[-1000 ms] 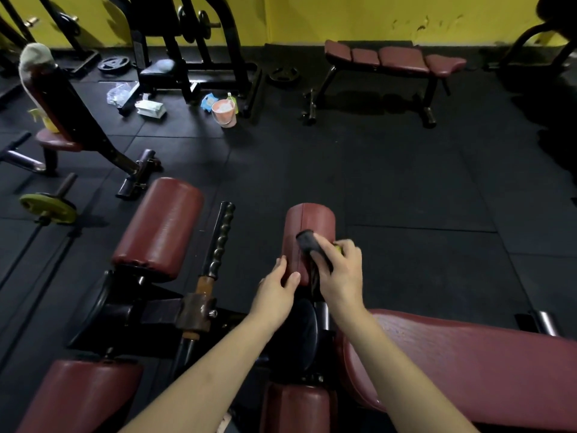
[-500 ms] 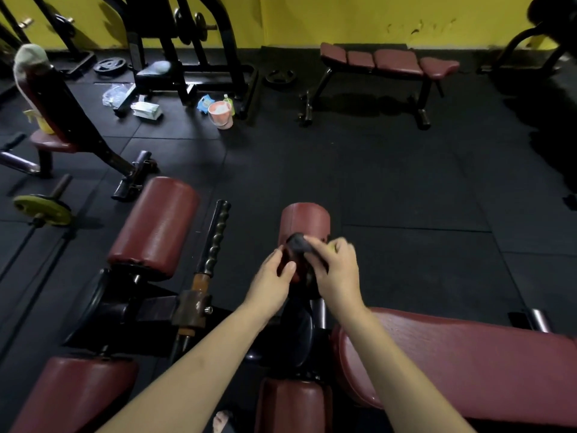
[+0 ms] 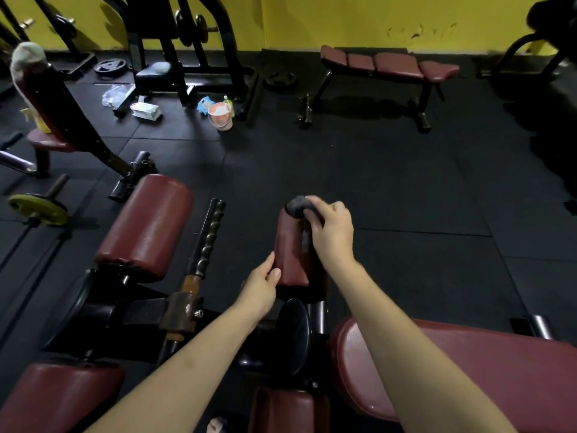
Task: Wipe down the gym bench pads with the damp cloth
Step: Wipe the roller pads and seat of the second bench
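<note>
Room: gym with yellow wall and dark rubber floor; other machines stand along the far side.
Surface under work: near bench, maroon seat pad at lower right; upright roller pad stands off its front end.
Cloth: dark cloth lies bunched on the far top end of the roller pad; a tail of it hangs down the pad's right side.
Right hand: right hand grips the cloth, fingers curled over it, pressing it to the pad's top.
Left hand: left hand steadies the near lower end of the roller pad; thumb on its face, other fingers curled round the left side, holding the pad itself.
Step in hand: judged to be wiping the roller pad lengthwise, cloth now at the far end of a stroke.
Done: cannot tell; no wet sheen or streaks are plain on any pad in this light.
Left, by judgement: left roller pad, two lower pads at the near edge, and the seat pad show no cloth on them; likely outstanding; far flat bench by the wall likewise untouched at present.
Supplies: pink bucket on the floor, well apart from the hands; a return for rinsing may be needed.
</note>
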`<move>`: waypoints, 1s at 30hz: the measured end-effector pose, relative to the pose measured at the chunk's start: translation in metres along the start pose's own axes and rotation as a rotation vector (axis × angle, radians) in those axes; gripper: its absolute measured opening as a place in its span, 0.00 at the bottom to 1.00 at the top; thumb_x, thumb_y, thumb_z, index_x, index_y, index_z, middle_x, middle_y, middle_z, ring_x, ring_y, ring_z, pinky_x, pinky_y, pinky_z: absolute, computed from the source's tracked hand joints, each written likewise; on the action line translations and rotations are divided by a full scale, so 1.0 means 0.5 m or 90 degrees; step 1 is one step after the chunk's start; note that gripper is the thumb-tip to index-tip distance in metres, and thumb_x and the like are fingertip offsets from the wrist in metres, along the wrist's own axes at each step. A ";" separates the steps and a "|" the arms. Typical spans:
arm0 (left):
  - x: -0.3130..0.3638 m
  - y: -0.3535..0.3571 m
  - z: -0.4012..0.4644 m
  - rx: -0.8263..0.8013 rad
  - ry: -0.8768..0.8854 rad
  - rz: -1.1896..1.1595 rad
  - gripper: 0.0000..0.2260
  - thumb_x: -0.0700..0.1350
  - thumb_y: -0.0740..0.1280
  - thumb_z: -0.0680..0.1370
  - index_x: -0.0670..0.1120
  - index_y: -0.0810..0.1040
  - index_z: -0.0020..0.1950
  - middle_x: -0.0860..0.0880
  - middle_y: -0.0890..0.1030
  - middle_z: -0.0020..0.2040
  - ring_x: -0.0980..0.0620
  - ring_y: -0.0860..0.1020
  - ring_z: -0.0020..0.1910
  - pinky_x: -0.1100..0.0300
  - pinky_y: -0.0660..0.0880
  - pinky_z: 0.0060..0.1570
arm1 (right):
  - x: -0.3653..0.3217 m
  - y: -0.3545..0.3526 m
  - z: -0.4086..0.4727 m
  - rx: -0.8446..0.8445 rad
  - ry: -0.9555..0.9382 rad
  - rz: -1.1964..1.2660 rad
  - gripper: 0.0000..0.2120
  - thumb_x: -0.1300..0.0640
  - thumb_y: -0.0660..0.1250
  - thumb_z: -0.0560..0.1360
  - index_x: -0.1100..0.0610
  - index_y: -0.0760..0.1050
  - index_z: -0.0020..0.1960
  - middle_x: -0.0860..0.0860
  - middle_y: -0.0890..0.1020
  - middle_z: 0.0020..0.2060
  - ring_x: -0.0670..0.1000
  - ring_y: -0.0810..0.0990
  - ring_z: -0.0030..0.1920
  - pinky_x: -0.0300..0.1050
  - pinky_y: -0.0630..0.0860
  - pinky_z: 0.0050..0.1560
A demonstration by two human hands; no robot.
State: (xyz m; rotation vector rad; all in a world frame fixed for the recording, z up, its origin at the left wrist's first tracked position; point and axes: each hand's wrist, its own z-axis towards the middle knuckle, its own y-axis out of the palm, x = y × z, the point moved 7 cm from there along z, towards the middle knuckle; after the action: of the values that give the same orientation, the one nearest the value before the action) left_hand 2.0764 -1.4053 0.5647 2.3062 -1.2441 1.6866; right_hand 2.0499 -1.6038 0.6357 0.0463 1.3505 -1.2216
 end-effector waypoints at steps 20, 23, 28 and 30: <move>0.017 0.002 -0.018 0.001 0.031 -0.044 0.23 0.43 0.62 0.85 0.53 0.65 0.80 0.52 0.67 0.78 0.52 0.67 0.76 0.54 0.63 0.77 | 0.027 0.040 0.027 -0.088 0.044 -0.101 0.19 0.44 0.65 0.82 0.42 0.73 0.72 0.52 0.73 0.60 0.54 0.68 0.61 0.50 0.72 0.64; 0.018 0.001 -0.016 0.006 0.025 -0.035 0.23 0.43 0.63 0.85 0.52 0.66 0.80 0.51 0.68 0.77 0.52 0.68 0.75 0.53 0.64 0.77 | 0.016 0.024 0.009 -0.091 0.036 -0.109 0.18 0.45 0.65 0.82 0.43 0.73 0.71 0.50 0.72 0.56 0.52 0.67 0.57 0.50 0.73 0.62; 0.017 0.001 -0.014 0.005 0.018 -0.039 0.23 0.42 0.65 0.84 0.52 0.67 0.80 0.50 0.70 0.76 0.51 0.71 0.73 0.50 0.66 0.76 | -0.011 -0.020 -0.140 -0.060 0.007 -0.098 0.17 0.47 0.67 0.81 0.44 0.75 0.69 0.48 0.72 0.52 0.51 0.68 0.53 0.49 0.73 0.58; 0.016 0.000 -0.011 0.004 0.017 -0.043 0.23 0.42 0.65 0.84 0.51 0.67 0.80 0.48 0.70 0.76 0.51 0.71 0.73 0.49 0.66 0.76 | -0.006 -0.033 -0.183 -0.066 0.020 -0.101 0.19 0.44 0.67 0.80 0.43 0.74 0.70 0.46 0.70 0.53 0.49 0.67 0.54 0.44 0.71 0.58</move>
State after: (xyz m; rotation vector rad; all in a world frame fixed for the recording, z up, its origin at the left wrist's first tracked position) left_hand 2.0728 -1.4075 0.5733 2.2930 -1.1449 1.6969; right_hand 1.9758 -1.5501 0.6192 -0.1167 1.4646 -1.2853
